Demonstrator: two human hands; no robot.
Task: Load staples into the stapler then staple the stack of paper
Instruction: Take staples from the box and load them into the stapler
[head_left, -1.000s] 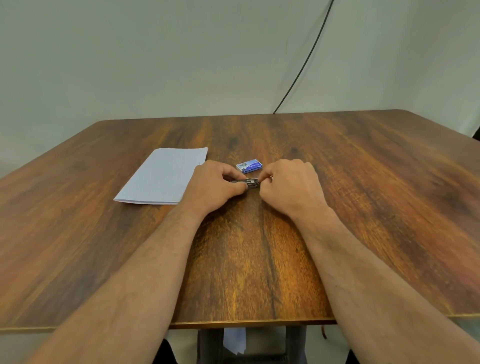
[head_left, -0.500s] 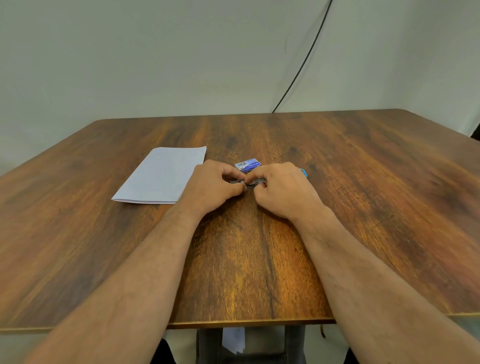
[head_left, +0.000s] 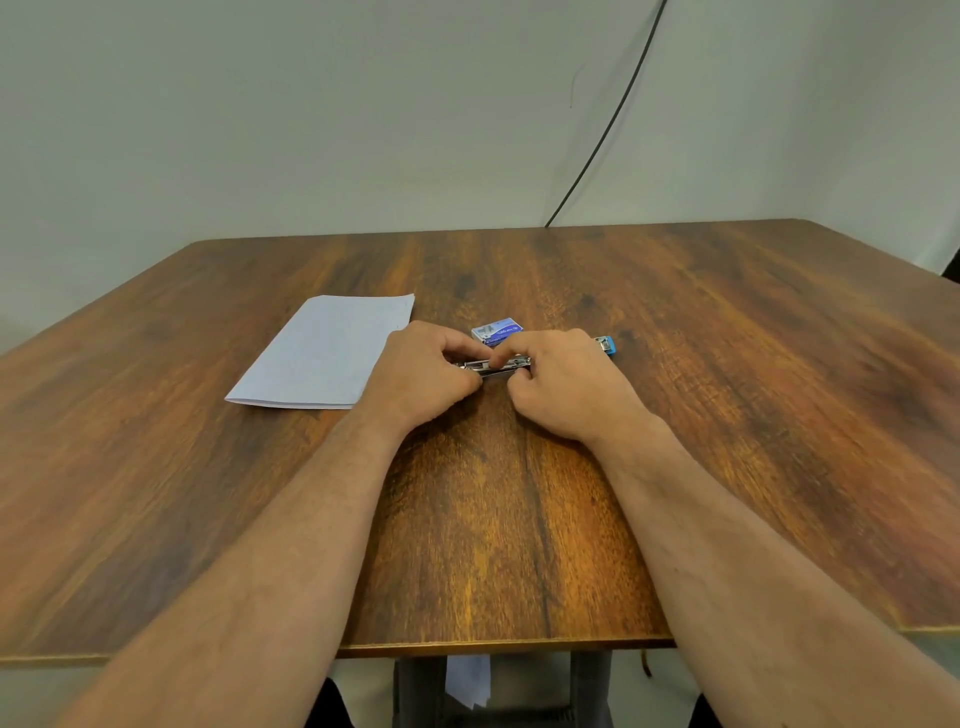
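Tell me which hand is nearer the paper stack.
Left. The left hand sits right beside the paper stack, at its near right corner; the right hand is farther right, across the stapler both hands hold.

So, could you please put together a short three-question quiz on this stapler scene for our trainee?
1. True or false: the stack of paper lies to the left of the left hand.
2. Which thing lies just beyond the two hands? A) a mug B) the small blue staple box C) scissors
3. Fill in: the stapler, with its blue end showing past the right hand, is held by ____ hands.

Key: 1 true; 2 B; 3 both.
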